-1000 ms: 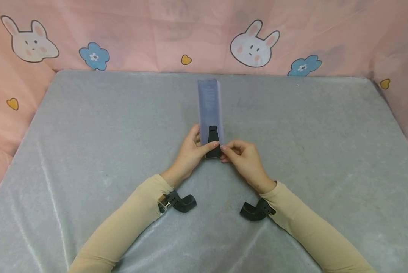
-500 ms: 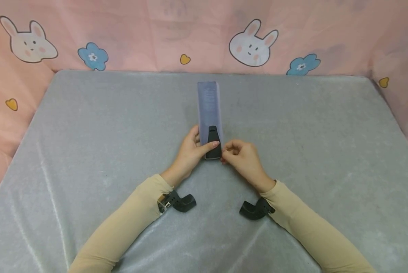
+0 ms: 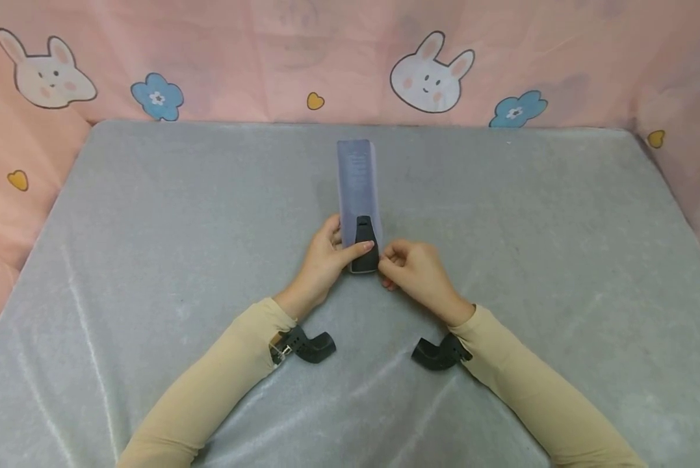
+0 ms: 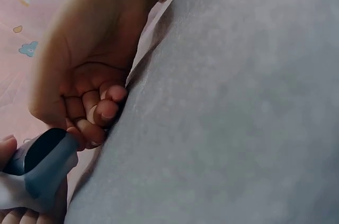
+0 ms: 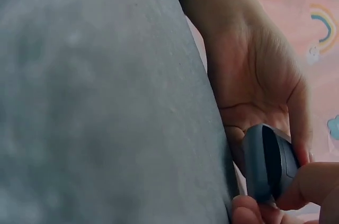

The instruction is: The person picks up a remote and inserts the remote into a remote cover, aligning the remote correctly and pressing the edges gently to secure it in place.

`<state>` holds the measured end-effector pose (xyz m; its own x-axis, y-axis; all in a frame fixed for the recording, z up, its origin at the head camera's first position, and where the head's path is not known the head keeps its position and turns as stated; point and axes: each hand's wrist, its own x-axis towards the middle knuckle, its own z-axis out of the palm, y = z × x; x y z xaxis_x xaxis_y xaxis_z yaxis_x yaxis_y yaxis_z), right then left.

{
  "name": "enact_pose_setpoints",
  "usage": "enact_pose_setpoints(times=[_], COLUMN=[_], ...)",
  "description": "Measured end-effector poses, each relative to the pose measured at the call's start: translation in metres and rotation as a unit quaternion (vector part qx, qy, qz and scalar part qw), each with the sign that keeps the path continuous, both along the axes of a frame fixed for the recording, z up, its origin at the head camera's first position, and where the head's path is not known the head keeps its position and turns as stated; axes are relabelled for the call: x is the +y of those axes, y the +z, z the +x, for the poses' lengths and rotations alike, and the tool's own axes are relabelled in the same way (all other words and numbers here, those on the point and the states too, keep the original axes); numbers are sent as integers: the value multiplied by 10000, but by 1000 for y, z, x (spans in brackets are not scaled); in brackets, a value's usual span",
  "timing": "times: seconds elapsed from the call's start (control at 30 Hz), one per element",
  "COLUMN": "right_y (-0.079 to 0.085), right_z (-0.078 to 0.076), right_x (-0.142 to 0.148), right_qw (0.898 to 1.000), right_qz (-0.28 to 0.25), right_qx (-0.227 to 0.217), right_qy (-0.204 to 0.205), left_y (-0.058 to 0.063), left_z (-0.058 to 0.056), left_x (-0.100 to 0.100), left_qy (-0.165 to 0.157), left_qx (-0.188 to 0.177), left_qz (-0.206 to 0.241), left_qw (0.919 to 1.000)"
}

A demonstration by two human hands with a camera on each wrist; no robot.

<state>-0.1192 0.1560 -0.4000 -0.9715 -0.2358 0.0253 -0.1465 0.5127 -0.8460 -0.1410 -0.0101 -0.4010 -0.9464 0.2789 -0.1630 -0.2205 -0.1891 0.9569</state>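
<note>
A long, slim blue-grey case (image 3: 357, 182) with a black tapered piece (image 3: 364, 261) at its near end stands out in the middle of the head view. My left hand (image 3: 319, 265) grips that near end, thumb across the black piece and fingers behind the case. At the right edge of the same end, my right hand (image 3: 418, 272) pinches with thumb and curled fingers. The left wrist view shows the case's rounded end (image 4: 50, 168) and the right hand's curled fingers (image 4: 95, 113) against it. Seen in the right wrist view, the end (image 5: 256, 166) has a dark oval inset.
A grey velvet-like cloth (image 3: 209, 195) covers the table. Behind it hangs a pink curtain (image 3: 238, 58) printed with rabbits, flowers and hearts. Black camera mounts (image 3: 314, 348) sit on both wrists, over beige sleeves (image 3: 221, 370).
The right hand's fingertips have slid slightly toward the body along the case's right edge. The left hand keeps its grip; the case has hardly moved.
</note>
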Motion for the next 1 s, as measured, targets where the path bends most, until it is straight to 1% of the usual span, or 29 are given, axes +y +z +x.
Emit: enact_pose_setpoints(times=[0.03,0.1,0.17,0.27,0.3,0.37,0.47,0.53,0.6,0.67,0.77,0.83,0.93,1.0], right_y=[0,0,-1,-3,-3,-3,-3,-3,-2,-2,-2,-3,-2,-2], right_z=[0,-1,-2,-3,-3,-3,-3,-2,-2,-2,-2,-2,-1,0], right_x=[0,1,1,2,2,2,2,2,2,2,3,4,5,5], right_qw=[10000,9995,9970,9904,9888,9881,9916,9939,9950,9950,9922,9876,9781,9744], right_qz=[-35,-286,-735,-1346,-1468,-1522,-1292,-1089,-947,-919,-1152,-1457,-1916,-2069], right_qx=[-9,-111,-232,-313,-284,-198,45,196,323,360,287,217,165,140], right_qy=[48,99,102,61,48,17,-23,-3,51,156,374,550,795,865], left_y=[0,-1,-1,-2,-2,-1,0,1,2,2,4,6,9,9], left_z=[0,-1,-2,-3,-3,-4,-3,-4,-4,-4,-4,-3,-2,-2], left_x=[0,-2,-3,-4,-4,-5,-5,-4,-4,-4,-3,-2,-1,0], left_qy=[3,-3,-8,-53,-67,-96,-82,-18,56,133,240,311,410,448], left_qx=[0,-53,-143,-286,-314,-335,-321,-301,-264,-257,-275,-285,-204,-130], left_qz=[0,139,358,729,801,871,813,731,629,540,446,410,266,154], left_qw=[10000,9999,9993,9969,9963,9956,9961,9969,9977,9981,9983,9983,9986,9988])
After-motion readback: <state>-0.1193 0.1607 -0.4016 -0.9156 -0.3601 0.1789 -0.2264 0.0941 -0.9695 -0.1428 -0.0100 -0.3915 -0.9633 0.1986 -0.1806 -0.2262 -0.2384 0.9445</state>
